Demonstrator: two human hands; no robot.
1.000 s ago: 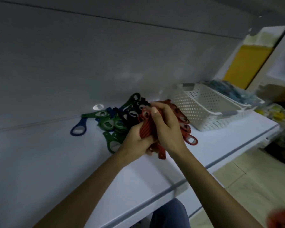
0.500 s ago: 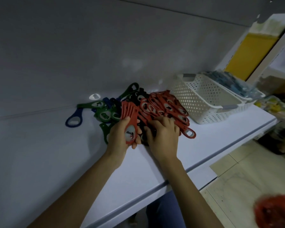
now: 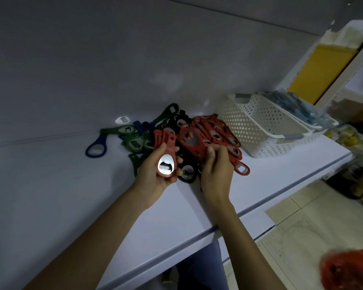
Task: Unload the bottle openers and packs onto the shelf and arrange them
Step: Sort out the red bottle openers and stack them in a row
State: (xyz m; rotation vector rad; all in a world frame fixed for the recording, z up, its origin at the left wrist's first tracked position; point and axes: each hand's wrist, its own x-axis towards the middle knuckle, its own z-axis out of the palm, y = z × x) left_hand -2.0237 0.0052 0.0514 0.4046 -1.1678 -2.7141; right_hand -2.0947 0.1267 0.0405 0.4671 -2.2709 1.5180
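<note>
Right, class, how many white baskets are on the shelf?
2: the front basket sits beside the red openers; the rear basket is directly behind it, holding blue packs. None seems hidden.

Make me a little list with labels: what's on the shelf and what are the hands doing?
shelf: white shelf, holding everything
left hand: holds a red stack of openers, shiny end showing
right hand: fingers pinch at the red pile
other openers: green openers, blue opener, black opener
basket: white basket, right of the pile
</note>
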